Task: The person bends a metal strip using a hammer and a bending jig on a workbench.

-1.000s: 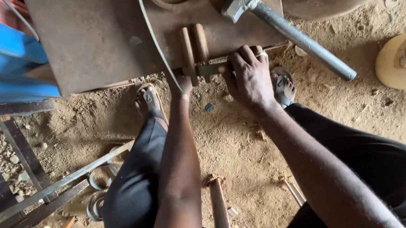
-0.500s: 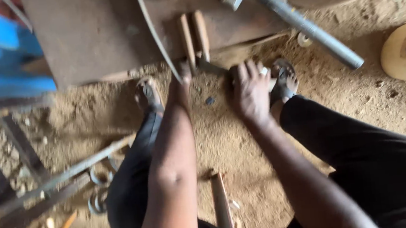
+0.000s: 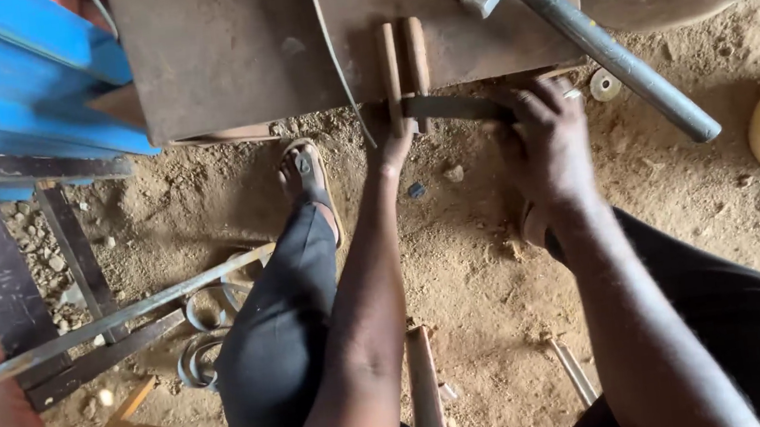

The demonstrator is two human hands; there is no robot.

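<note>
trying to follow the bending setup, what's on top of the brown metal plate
On the plate lie two upright pegs, a thin curved wire and a hammer. A flat bar runs from the pegs under the right hand, which covers its far end; the left hand touches the pegs.

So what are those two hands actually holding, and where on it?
Both grip one flat metal strip: the right hand near its outer end, the left hand where it sits between two upright pegs.

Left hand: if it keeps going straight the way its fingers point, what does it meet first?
Likely the two upright rusty metal pegs on the brown steel plate; the left hand already sits at their base beside the flat dark metal strip. Depth unclear.
</note>
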